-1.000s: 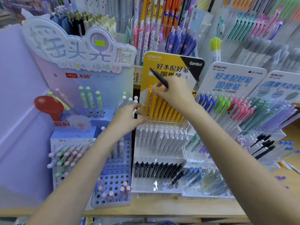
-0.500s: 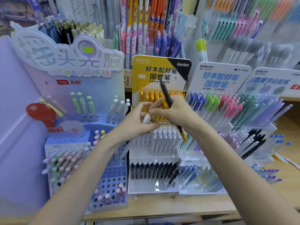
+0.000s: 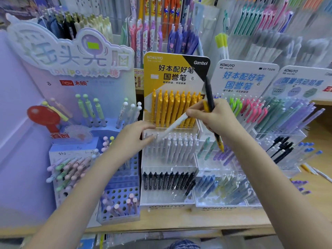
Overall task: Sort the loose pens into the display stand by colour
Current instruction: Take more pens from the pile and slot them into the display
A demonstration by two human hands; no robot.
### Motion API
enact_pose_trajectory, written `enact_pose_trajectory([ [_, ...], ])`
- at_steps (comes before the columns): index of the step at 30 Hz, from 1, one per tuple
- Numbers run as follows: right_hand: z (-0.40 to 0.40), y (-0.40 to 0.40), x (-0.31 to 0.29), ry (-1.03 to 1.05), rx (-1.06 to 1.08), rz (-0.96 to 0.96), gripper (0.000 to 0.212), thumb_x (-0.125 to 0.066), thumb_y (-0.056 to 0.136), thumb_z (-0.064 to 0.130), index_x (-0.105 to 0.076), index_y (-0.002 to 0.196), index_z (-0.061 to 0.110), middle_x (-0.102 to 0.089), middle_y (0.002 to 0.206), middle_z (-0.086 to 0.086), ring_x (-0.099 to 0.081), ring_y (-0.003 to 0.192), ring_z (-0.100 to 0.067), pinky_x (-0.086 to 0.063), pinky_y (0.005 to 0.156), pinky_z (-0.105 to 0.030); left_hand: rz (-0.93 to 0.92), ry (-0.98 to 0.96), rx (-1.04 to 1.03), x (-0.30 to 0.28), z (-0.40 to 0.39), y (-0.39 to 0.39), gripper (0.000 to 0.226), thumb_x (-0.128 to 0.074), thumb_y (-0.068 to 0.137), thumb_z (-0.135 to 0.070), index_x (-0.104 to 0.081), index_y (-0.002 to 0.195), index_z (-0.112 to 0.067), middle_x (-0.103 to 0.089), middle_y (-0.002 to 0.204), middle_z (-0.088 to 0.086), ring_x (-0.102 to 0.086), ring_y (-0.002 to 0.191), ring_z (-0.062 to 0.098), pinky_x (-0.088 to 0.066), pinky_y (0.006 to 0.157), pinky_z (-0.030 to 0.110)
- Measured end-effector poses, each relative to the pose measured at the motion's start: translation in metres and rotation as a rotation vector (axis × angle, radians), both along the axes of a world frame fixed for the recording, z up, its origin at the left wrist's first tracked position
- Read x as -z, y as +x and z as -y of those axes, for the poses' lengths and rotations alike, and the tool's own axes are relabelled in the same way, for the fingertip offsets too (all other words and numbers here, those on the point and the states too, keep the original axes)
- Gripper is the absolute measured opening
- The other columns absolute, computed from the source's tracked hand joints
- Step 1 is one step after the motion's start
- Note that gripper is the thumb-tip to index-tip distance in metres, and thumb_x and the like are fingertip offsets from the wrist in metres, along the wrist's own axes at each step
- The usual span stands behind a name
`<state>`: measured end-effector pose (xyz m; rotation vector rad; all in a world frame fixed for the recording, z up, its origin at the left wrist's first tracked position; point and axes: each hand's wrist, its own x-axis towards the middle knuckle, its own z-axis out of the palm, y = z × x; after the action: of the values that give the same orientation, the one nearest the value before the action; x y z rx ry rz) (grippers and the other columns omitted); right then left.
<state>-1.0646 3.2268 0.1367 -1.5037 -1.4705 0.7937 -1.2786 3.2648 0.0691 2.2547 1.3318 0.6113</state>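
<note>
The right hand (image 3: 215, 119) pinches a white pen (image 3: 172, 127) toward seven o'clock, aimed at the white row (image 3: 172, 150), while clamping black and yellow pens; the left hand (image 3: 136, 139) seems relaxed, empty.

Left display: lavender lollipop-pen stand (image 3: 75, 83), red paddle sign (image 3: 42, 116).
Back wall: hanging packaged pens (image 3: 161, 24).
Bottom: wooden shelf (image 3: 179, 221).

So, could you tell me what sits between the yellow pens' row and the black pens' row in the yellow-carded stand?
In the head view, a row of white pens fills the middle tier, between the yellow pens above and the black pens below.
</note>
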Motion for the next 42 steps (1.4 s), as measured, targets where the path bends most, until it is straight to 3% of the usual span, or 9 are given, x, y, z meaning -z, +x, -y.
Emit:
enact_pose_trajectory([
  [6,-0.002,-0.030,0.035,0.031,-0.145,0.586,0.011,-0.067,0.085,0.026,-0.070,0.085,0.015,-0.058,0.067,0.009,-0.048,0.049,0.001,-0.040,0.052,-0.009,-0.165,0.113,0.004,0.025,0.001,-0.007,0.044,-0.053,0.092,-0.014,-0.045,0.136,-0.012,-0.039,0.146,0.000,-0.034,0.133,0.019,-0.024,0.108,0.028],
  [8,-0.006,-0.036,0.051,0.042,-0.178,0.731,0.017,-0.065,0.087,0.029,-0.070,0.092,0.014,-0.066,0.080,-0.001,-0.055,0.066,-0.011,-0.051,0.068,-0.029,-0.105,0.122,-0.016,0.027,0.003,-0.008,0.044,-0.053,0.092,-0.011,-0.046,0.135,-0.013,-0.040,0.145,-0.001,-0.035,0.132,0.019,-0.026,0.107,0.029],
  [14,-0.016,-0.047,0.067,0.024,-0.157,0.854,0.021,-0.063,0.088,0.030,-0.066,0.097,0.011,-0.045,0.086,0.002,-0.051,0.080,-0.019,-0.043,0.066,-0.032,-0.061,0.124,-0.064,0.030,0.005,-0.005,0.042,-0.051,0.091,-0.008,-0.049,0.133,-0.014,-0.042,0.143,-0.004,-0.035,0.130,0.016,-0.028,0.105,0.030],
  [20,-0.023,-0.056,0.066,-0.079,-0.124,0.849,0.022,-0.064,0.087,0.032,-0.061,0.094,0.012,-0.059,0.092,-0.004,-0.059,0.085,-0.024,-0.044,0.064,-0.031,-0.044,0.121,-0.056,0.029,0.003,-0.005,0.041,-0.053,0.090,-0.009,-0.051,0.131,-0.013,-0.045,0.141,-0.002,-0.037,0.130,0.017,-0.027,0.106,0.031],
  [25,-0.011,-0.043,0.064,0.059,-0.119,0.920,0.026,-0.059,0.089,0.038,-0.060,0.100,0.014,-0.053,0.090,0.001,-0.056,0.087,-0.020,-0.042,0.065,-0.030,0.446,-0.028,-0.091,0.006,0.014,0.000,0.020,-0.055,0.092,-0.022,-0.062,0.110,-0.025,-0.063,0.102,-0.017,-0.055,0.092,-0.006,-0.041,0.081,0.011],
  [31,-0.001,-0.038,0.055,0.161,-0.183,0.918,0.025,-0.054,0.091,0.043,-0.054,0.087,0.018,-0.048,0.072,0.008,-0.052,0.070,-0.015,-0.043,0.062,-0.031,0.728,-0.250,0.004,-0.014,0.018,0.015,0.015,-0.059,0.087,-0.005,-0.066,0.080,-0.016,-0.067,0.060,-0.008,-0.060,0.056,0.002,-0.049,0.057,0.014],
  [34,0.007,-0.018,0.047,-0.009,-0.283,0.664,0.034,-0.060,0.087,0.043,-0.059,0.084,0.009,-0.045,0.060,0.007,-0.041,0.050,-0.007,-0.034,0.050,-0.022,0.832,-0.304,-0.023,-0.016,0.020,0.009,0.015,-0.059,0.085,-0.003,-0.068,0.082,-0.014,-0.068,0.061,-0.006,-0.062,0.058,0.002,-0.050,0.059,0.012],
  [38,0.038,0.017,0.047,-0.222,-0.120,-0.380,0.037,-0.065,0.078,0.023,-0.058,0.095,-0.009,-0.053,0.058,-0.001,-0.027,0.037,-0.005,-0.020,0.035,-0.016,0.852,-0.354,-0.042,-0.006,0.026,-0.004,0.017,-0.059,0.083,0.002,-0.068,0.083,-0.013,-0.071,0.065,-0.003,-0.064,0.062,0.004,-0.051,0.062,0.012],
  [42,0.057,0.020,0.053,-0.153,0.010,-0.573,0.017,-0.054,0.089,0.009,-0.058,0.096,-0.006,-0.057,0.048,0.005,-0.020,0.033,-0.004,-0.015,0.034,-0.016,0.725,-0.448,0.028,0.016,0.046,0.008,0.019,-0.064,0.078,0.003,-0.069,0.083,-0.015,-0.072,0.069,-0.001,-0.067,0.065,0.008,-0.052,0.063,0.015],
])
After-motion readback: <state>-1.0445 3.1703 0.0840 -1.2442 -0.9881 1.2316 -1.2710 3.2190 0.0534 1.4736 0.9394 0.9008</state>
